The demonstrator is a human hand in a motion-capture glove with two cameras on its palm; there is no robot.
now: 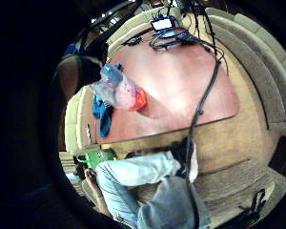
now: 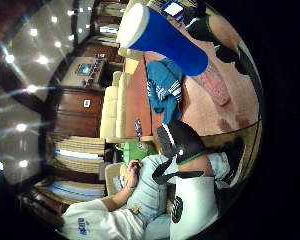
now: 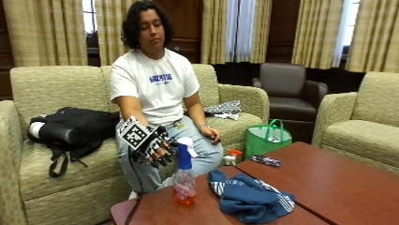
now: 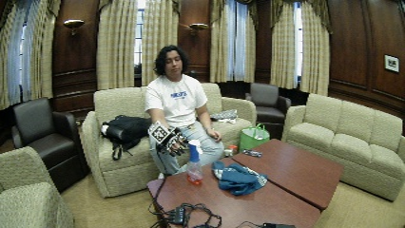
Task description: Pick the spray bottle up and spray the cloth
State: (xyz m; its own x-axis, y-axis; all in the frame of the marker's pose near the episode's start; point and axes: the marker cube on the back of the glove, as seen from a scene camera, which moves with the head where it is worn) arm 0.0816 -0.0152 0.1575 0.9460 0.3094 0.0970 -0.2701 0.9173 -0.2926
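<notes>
task barely started: spray bottle [image 3: 184, 177] not yet picked up, cloth [image 3: 250, 197] unsprayed. gloved right hand [image 3: 154, 146] hovers just beside the bottle's blue neck, fingers loosely curled, holding nothing. bottle stands upright near the table [image 3: 349, 187] corner closest to the person, clear body, little orange liquid at the bottom, white trigger. blue cloth lies crumpled beside it

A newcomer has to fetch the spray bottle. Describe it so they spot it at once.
Look at the reddish wooden table in front of the sofa. At its near corner, beside the crumpled blue cloth, the spray bottle stands upright. It alone is clear plastic with a blue neck, a white trigger head and orange liquid at the bottom.
</notes>
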